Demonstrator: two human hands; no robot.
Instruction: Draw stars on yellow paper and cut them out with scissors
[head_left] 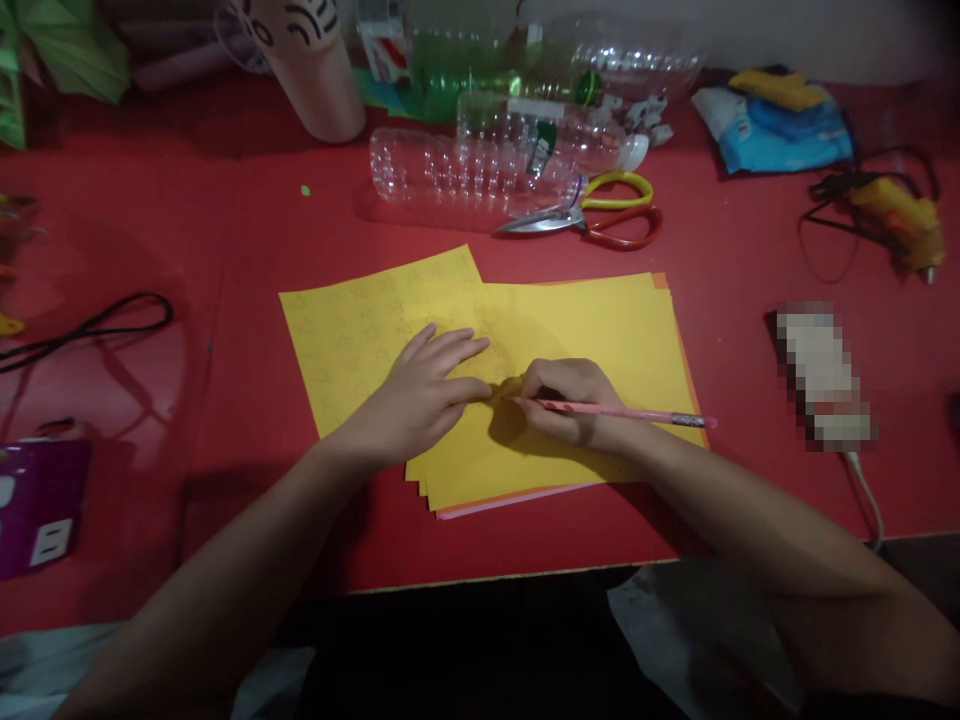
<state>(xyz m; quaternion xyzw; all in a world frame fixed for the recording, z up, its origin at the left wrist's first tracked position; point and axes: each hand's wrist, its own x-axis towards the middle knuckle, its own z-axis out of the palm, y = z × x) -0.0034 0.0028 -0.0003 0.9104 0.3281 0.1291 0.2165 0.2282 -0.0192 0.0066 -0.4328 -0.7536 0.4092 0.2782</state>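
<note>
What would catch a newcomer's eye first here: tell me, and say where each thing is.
First, the bright yellow paper sheets overlapping at the middle of the red tabletop. On them, the left hand lies spread and the right hand grips a pink pencil. Just beyond lie the scissors, one handle yellow and one red, beside clear plastic bottles.

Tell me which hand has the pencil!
The right hand: its fingers are curled around the pink pencil. The left hand is different, lying on the yellow paper with its fingers spread and no pencil.
</note>
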